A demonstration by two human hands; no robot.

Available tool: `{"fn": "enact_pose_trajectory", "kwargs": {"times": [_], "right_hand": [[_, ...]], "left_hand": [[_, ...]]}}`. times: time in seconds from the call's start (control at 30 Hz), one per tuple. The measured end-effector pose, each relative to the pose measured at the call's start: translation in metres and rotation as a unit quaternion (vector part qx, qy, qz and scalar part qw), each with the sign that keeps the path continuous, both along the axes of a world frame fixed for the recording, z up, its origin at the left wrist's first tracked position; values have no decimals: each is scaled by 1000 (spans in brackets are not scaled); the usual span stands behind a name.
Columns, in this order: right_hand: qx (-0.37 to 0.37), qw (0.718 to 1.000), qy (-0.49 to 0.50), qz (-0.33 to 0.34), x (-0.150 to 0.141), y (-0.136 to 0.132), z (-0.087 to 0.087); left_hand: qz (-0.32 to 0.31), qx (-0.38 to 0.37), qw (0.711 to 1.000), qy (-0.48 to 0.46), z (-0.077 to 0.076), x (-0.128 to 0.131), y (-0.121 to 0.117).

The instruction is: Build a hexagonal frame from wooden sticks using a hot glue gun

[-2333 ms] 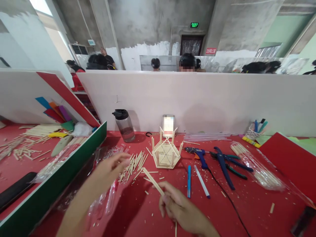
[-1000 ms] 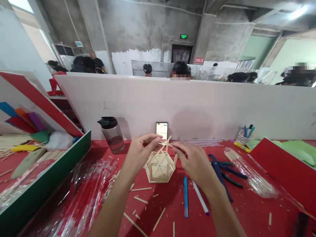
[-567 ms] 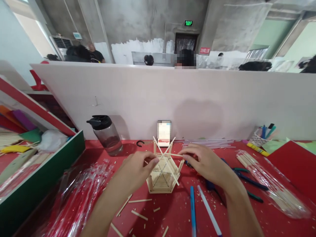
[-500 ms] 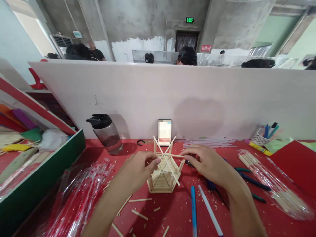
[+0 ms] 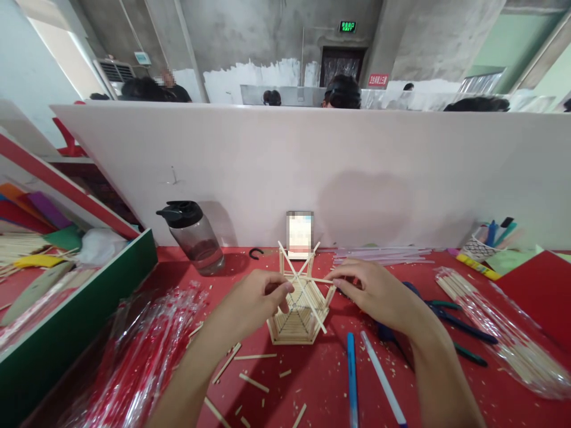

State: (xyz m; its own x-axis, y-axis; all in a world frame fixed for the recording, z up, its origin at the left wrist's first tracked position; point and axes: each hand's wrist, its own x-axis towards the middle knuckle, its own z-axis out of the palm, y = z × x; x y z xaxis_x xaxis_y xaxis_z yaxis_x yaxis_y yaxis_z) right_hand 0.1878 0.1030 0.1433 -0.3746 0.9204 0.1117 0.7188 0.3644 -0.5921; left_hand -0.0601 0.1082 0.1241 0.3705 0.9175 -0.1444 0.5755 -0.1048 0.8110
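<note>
A small hexagonal frame built of pale wooden sticks (image 5: 293, 341) stands on the red table, with short upright posts and dark lines on its floor. Thin wooden sticks (image 5: 316, 310) cross in a star over its top. My right hand (image 5: 368, 288) pinches the right end of a roughly level stick (image 5: 320, 280) between thumb and fingers. On the opposite side, my left hand (image 5: 263, 297) has thumb and fingers closed at the crossed sticks' lower left end, partly hiding that end.
Behind the frame a lit phone (image 5: 300, 235) leans on a white partition (image 5: 250, 172). A water bottle (image 5: 191, 238) stands left. Blue (image 5: 351, 374) and white (image 5: 383, 377) pens, pliers (image 5: 464, 327) and bagged sticks (image 5: 495, 333) lie right. Stick offcuts (image 5: 254, 383) litter the front.
The view has shifted slightly. Both hands stay around the frame in nearly the same pose, and the crossed sticks keep their arrangement.
</note>
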Motion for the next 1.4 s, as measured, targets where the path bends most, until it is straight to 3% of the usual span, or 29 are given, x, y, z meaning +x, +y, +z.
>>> {"fn": "enact_pose_trajectory", "kwargs": {"times": [0.2, 0.33, 0.57, 0.87, 1.4], "right_hand": [[5, 1000, 6, 7, 1, 0, -2], [6, 1000, 3, 10, 2, 1, -2], [2, 1000, -2, 12, 3, 1, -2], [5, 1000, 0, 12, 3, 0, -2], [-9, 1000, -8, 12, 3, 1, 2]], "left_hand": [[-33, -5, 999, -39, 7, -7, -2], [-18, -1, 997, -80, 10, -20, -3], [-57, -30, 995, -77, 10, -35, -3], [-91, -118, 976, -161, -3, -36, -3], [-86, -179, 957, -211, 1, -26, 0]]}}
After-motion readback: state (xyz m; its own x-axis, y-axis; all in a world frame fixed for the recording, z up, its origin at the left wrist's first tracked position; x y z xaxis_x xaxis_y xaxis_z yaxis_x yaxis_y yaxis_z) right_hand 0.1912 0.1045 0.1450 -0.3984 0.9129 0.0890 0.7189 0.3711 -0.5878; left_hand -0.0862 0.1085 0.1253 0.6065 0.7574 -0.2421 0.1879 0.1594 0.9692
